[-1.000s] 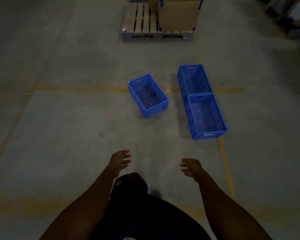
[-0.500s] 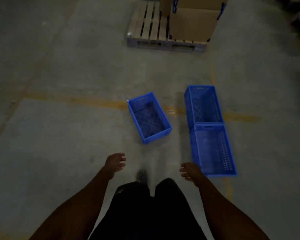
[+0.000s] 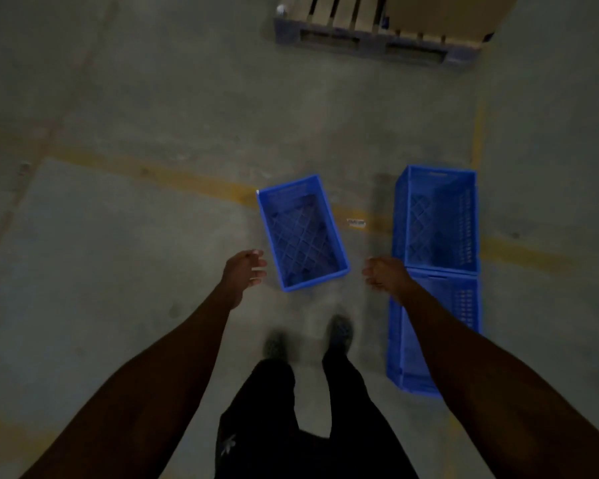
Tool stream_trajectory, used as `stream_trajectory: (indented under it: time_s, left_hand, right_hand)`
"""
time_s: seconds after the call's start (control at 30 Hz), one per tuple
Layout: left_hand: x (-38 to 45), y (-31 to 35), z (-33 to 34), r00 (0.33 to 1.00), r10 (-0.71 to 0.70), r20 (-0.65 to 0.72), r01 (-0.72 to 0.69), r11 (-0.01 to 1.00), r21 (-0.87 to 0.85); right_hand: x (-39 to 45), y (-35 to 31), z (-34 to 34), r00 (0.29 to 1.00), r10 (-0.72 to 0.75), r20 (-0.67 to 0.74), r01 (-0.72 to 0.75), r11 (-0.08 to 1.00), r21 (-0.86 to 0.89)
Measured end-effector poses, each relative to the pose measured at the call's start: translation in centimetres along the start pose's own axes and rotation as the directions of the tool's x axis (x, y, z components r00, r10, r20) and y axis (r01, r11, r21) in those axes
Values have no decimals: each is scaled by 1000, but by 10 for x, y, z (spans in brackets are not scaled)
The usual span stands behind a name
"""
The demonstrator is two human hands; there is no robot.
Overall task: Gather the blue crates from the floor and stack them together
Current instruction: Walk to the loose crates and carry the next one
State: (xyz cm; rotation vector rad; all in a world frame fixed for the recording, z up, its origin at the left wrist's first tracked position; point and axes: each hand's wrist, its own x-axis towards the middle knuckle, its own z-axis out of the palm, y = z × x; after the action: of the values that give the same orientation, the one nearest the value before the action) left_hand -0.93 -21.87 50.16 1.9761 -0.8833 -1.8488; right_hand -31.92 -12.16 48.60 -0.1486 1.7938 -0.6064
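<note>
Step in hand: I reach for the angled crate (image 3: 303,233), the landmark for all places here; I judge that the gathering is only at its start, since no crate is stacked yet
Left hand (image 3: 244,271): open, fingers spread, holds nothing; it hangs just beside the near left corner of the angled crate, and I cannot tell if it touches
Right hand (image 3: 382,274): open and loose, holds nothing; it is to the right of the angled crate's near end, apart from it
Far crate (image 3: 436,219): stands upright to the right of the angled crate, with a gap of bare floor between them
Near crate (image 3: 433,333): touches the near end of the far crate, in one line with it; my right forearm covers part of it
Next move: I think both hands must come down on the two long rims of the angled crate, then lift it level and turn it to match the row on its right
Floor (image 3: 135,271): grey concrete, dim light, with a worn yellow line (image 3: 173,174) which runs under the angled crate's far end
Room: a wooden pallet (image 3: 370,36) with a cardboard box (image 3: 446,12) on it stands well beyond the angled crate
</note>
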Motion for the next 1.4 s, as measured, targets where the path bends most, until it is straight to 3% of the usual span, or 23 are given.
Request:
stream_trajectory:
  time_s: [0.3,0.5,0.63,0.77,0.93,1.13,1.4]
  left_hand:
    - [157,5,43,996,12,-83,0,990,144]
    - [305,-49,58,994,-3,-105,28,972,234]
    - [399,-101,64,994,-89,-65,103,955,277]
    - [469,-139,72,967,-224,-123,247,943,225]
    - [529,-168,84,964,-243,-106,261,940,220]
    - [578,-211,74,966,-166,-196,211,947,241]
    - [522,-177,61,965,-37,-260,96,971,217]
  right_hand:
    - [173,-54,30,999,-21,25,25,979,-202]
    - [327,-28,68,995,-91,42,100,885,-455]
    - [427,1,96,993,-112,36,113,816,-567]
    - [500,29,113,995,-93,-34,59,833,-550]
    - [572,54,122,999,-46,-9,33,834,-551]
    - [607,78,137,979,-199,-35,140,794,-591]
    - [540,62,135,943,-326,-68,251,830,-499]
